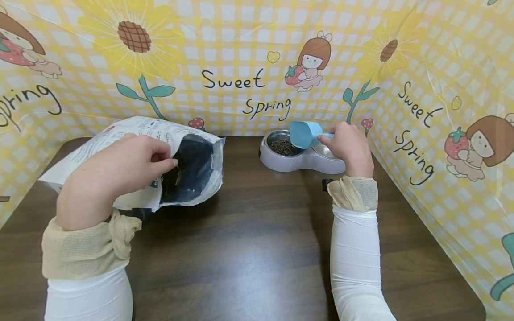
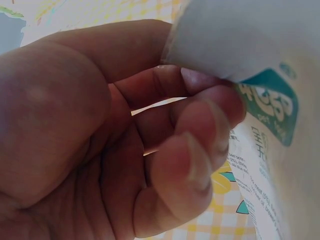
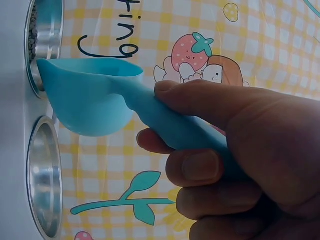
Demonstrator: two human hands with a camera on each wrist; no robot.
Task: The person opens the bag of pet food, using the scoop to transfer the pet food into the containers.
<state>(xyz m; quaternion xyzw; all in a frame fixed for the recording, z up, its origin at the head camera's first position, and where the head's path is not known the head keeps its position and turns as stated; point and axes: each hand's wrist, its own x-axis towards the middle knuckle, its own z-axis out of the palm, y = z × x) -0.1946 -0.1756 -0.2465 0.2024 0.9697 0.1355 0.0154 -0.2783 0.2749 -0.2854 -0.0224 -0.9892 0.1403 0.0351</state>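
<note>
My right hand (image 1: 348,145) grips the handle of a light blue scoop (image 1: 305,133). The scoop is tilted over the left bowl of a double pet feeder (image 1: 287,166), its lip down at the bowl's rim. Dark pellets (image 1: 283,147) lie in that bowl; the right steel bowl (image 3: 45,177) shows bare metal in the right wrist view. At the left, my left hand (image 1: 120,171) pinches the upper edge of a white printed bag (image 1: 140,127) between thumb and fingers. The bag lies on its side, mouth open to the right, dark lining showing, with dark contents partly shadowed.
A dark wooden table (image 1: 249,249) carries everything. Yellow checked cloth (image 1: 241,40) with printed flowers and girls rises behind the table and along both sides. The feeder stands close to the back cloth. A small black object (image 1: 326,185) shows beside the right wrist.
</note>
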